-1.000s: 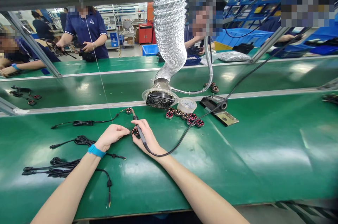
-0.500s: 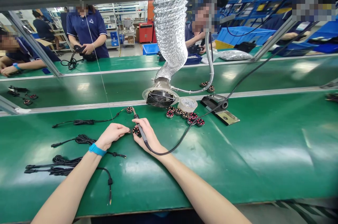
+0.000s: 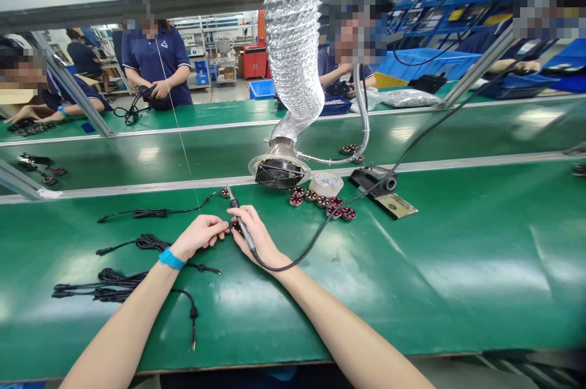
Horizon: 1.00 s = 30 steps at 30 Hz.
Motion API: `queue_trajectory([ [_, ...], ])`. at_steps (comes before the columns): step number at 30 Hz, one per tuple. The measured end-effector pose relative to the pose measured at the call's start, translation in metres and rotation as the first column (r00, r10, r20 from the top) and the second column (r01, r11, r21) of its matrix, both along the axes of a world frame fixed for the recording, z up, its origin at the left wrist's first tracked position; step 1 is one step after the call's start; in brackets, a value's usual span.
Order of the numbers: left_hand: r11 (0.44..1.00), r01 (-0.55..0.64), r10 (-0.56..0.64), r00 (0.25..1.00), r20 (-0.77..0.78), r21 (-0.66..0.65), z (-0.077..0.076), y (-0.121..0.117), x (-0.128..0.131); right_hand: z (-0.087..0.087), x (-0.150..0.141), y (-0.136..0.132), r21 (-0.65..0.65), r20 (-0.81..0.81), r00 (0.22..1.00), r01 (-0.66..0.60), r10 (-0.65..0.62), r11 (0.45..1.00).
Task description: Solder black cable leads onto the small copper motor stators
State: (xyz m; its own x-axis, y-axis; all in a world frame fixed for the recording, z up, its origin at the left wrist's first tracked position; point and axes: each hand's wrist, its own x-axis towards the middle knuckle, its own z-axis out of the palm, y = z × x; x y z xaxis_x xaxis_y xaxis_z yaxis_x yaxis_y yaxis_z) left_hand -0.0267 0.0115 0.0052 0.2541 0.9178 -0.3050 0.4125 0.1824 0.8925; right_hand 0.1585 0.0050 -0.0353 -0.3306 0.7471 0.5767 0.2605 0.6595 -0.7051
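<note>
My right hand (image 3: 259, 239) is closed around a soldering iron (image 3: 245, 233), its tip pointing away from me. Beneath those fingers sits a small round motor stator (image 3: 236, 227) with copper windings, partly covered by the hand. My left hand (image 3: 201, 239), with a blue band on the wrist, pinches at the stator's left edge; what lies between its fingertips is too small to name. Just beyond the iron's tip, another stator (image 3: 225, 192) lies at the end of a black cable (image 3: 151, 213). Several coiled black cables (image 3: 153, 242) with bared wire ends lie left of and under my left arm.
Several stators (image 3: 321, 201) cluster near a tape roll (image 3: 326, 184). A fume fan (image 3: 279, 172) hangs from a foil duct (image 3: 293, 41). Right of it is a black metal stand (image 3: 382, 190). The iron's cord (image 3: 315, 239) arcs rightward. Co-workers (image 3: 158, 59) sit or stand beyond the rail.
My left fingertips have moved slightly right, closer to the stator, which is now more hidden. The right hand keeps its hold on the iron. The view has shifted a little.
</note>
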Motion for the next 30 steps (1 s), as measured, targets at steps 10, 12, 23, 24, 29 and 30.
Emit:
queue_trajectory([
  [10, 0.999, -0.035, 0.044, 0.964, 0.263, -0.039, -0.006, -0.004, 0.012, -0.006, -0.014, -0.006, -0.081, -0.161, 0.979, 0.115, -0.127, 0.990],
  [12, 0.995, -0.098, 0.101, 0.944, 0.313, -0.027, -0.008, -0.004, 0.014, -0.006, -0.020, -0.008, -0.125, -0.215, 0.953, 0.188, -0.212, 0.974],
  [23, 0.983, -0.179, 0.163, 0.961, 0.221, 0.050, -0.017, 0.006, 0.005, 0.001, -0.015, -0.008, -0.035, -0.181, 0.969, 0.164, -0.167, 0.986],
  [24, 0.977, -0.207, 0.190, 0.955, 0.226, 0.055, -0.017, 0.007, 0.005, 0.003, -0.012, -0.007, -0.009, -0.172, 0.969, 0.178, -0.177, 0.984],
  [29, 0.827, -0.486, 0.406, 0.864, 0.299, 0.282, -0.004, 0.004, 0.004, 0.005, 0.005, 0.004, 0.051, -0.136, 0.960, 0.253, -0.244, 0.966],
  [30, 0.758, -0.545, 0.450, 0.834, 0.318, 0.357, 0.002, 0.003, 0.003, 0.004, 0.007, 0.007, 0.053, -0.127, 0.960, 0.259, -0.251, 0.964],
])
